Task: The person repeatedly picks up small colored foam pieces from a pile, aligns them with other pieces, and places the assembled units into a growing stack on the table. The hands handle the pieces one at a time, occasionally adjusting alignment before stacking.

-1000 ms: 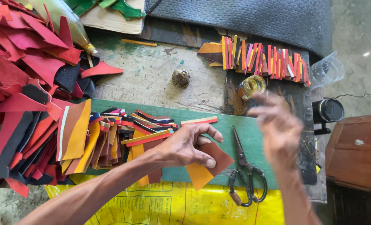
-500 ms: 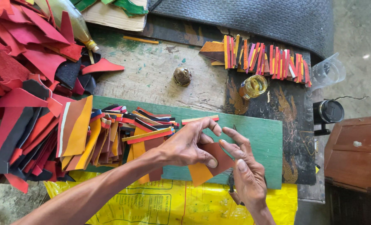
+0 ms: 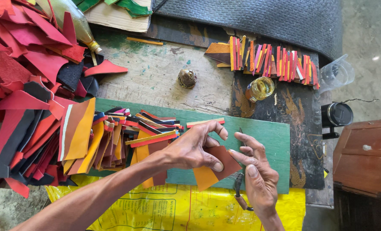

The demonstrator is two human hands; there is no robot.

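The left hand (image 3: 194, 147) presses a brown piece (image 3: 220, 160) flat on the green board (image 3: 272, 137), thumb pinning its edge. The right hand (image 3: 257, 171) meets it, fingers bent at the same edge, perhaps pinching it; I cannot tell. Scissors (image 3: 239, 192) lie under that hand, scraps (image 3: 126, 137) just left.

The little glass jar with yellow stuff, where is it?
In the head view the jar stands at upper right on the dark board, just below the row of coloured strips and right of the small round ball.
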